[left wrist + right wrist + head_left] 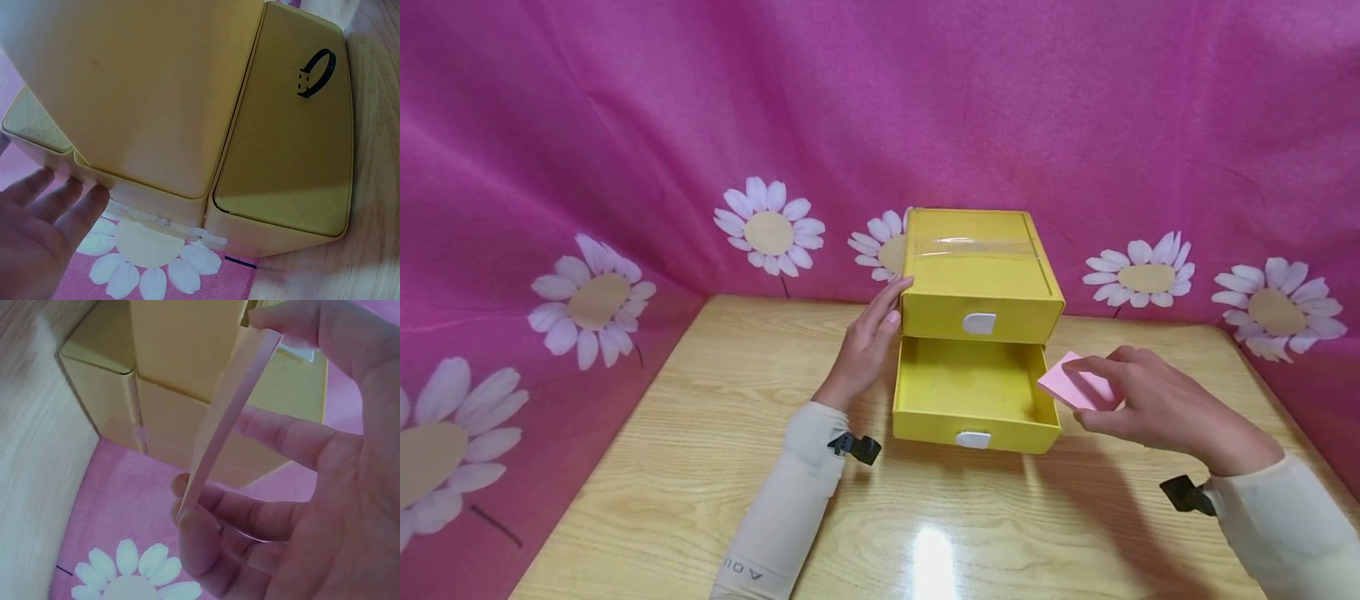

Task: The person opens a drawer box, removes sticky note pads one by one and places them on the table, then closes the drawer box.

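A yellow two-drawer box (977,250) stands on the table, its upper drawer closed and its lower drawer (970,383) pulled out with nothing in it. My left hand (868,346) touches the box's left side with fingers extended; the left wrist view shows those fingertips (94,200) against the yellow side. In my right hand (1157,404) I grip a pink sticky-note pad (1078,383), just right of the pulled-out drawer. From the right wrist, the pad (234,415) appears edge-on between the thumb and fingers.
The wooden table (700,442) runs beneath both arms. Behind it hangs a magenta cloth (865,100) printed with white daisies, close to the back of the box. Clear tape (973,246) crosses the box's top.
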`<state>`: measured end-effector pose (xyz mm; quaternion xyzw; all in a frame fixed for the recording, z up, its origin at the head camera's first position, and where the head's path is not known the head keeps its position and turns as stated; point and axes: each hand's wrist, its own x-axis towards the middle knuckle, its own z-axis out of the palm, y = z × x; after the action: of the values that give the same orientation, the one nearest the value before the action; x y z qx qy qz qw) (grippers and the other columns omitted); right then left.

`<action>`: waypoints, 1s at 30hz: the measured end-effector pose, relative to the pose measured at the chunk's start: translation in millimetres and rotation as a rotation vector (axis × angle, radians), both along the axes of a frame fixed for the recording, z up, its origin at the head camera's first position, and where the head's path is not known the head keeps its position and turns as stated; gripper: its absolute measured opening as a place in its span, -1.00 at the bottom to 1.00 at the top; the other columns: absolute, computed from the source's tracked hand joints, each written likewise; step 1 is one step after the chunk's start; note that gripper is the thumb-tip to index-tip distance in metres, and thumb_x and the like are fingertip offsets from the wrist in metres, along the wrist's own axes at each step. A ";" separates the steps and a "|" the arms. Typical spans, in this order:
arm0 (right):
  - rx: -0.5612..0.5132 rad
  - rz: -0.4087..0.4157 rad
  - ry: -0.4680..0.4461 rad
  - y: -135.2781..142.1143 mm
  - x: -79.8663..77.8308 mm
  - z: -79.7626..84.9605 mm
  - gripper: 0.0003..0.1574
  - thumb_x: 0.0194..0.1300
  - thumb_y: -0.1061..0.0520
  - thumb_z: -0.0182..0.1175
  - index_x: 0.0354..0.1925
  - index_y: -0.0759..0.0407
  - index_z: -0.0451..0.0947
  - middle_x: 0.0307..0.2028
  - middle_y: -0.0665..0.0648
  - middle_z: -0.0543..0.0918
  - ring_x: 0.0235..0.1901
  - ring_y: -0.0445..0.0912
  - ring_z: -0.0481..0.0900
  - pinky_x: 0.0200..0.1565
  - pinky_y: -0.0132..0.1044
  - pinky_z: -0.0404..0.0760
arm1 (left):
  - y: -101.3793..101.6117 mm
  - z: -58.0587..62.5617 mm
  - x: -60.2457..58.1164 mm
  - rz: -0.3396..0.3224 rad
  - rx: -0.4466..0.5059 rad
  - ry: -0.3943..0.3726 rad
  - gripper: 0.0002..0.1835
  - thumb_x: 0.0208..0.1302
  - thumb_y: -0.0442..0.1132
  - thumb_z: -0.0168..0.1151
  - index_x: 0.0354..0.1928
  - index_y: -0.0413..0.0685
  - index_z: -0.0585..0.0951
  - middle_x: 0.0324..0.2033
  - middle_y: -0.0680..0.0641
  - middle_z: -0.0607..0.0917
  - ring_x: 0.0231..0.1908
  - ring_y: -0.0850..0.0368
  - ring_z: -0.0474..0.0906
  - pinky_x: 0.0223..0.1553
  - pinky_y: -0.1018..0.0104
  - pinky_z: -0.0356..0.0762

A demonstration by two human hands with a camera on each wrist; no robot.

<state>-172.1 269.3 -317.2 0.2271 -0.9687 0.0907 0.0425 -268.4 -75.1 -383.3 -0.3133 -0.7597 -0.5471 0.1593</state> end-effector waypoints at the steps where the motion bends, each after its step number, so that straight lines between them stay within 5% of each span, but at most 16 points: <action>1: -0.002 -0.004 0.005 1.3 0.1 -0.8 -0.30 0.00 -0.12 0.41 0.13 0.02 0.56 -0.46 0.00 0.42 -0.44 -0.13 0.32 -0.48 -0.31 0.30 | -0.1 0.3 0.0 0.000 -0.001 0.001 -0.50 0.51 -0.06 -0.23 0.44 0.30 0.24 0.47 0.05 0.16 0.39 0.25 0.13 0.37 0.23 0.15; 10: -0.030 -0.022 0.011 9.5 0.2 -8.6 -0.24 -0.01 -0.10 0.43 0.17 0.03 0.49 -0.50 0.01 0.39 -0.51 -0.15 0.29 -0.52 -0.32 0.27 | 0.2 0.5 -0.1 -0.002 0.007 -0.008 -0.50 0.50 -0.13 -0.19 0.44 0.29 0.25 0.45 0.18 0.16 0.39 0.26 0.13 0.38 0.26 0.14; 24: -0.032 -0.045 -0.015 16.5 -2.4 -17.5 -0.16 0.00 -0.16 0.42 0.23 0.03 0.42 -0.50 0.01 0.38 -0.52 -0.15 0.30 -0.52 -0.31 0.27 | 1.4 0.2 -0.9 0.014 -0.001 0.016 -0.51 0.50 -0.17 -0.18 0.44 0.15 0.27 0.45 0.05 0.19 0.40 0.21 0.12 0.39 0.23 0.11; 30: -0.024 -0.071 -0.054 20.3 -4.3 -23.0 -0.12 0.02 -0.19 0.41 0.25 0.08 0.40 -0.49 0.02 0.40 -0.49 -0.13 0.31 -0.52 -0.30 0.27 | 2.4 15.7 13.9 0.008 0.011 -0.014 -0.51 0.47 -0.32 -0.17 0.41 -0.09 0.28 0.44 -0.14 0.20 0.39 0.08 0.18 0.39 0.19 0.13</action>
<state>-176.3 289.5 -340.2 0.1898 -0.9758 0.1068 0.0222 -254.5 -72.7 -367.6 -0.3057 -0.7591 -0.5526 0.1579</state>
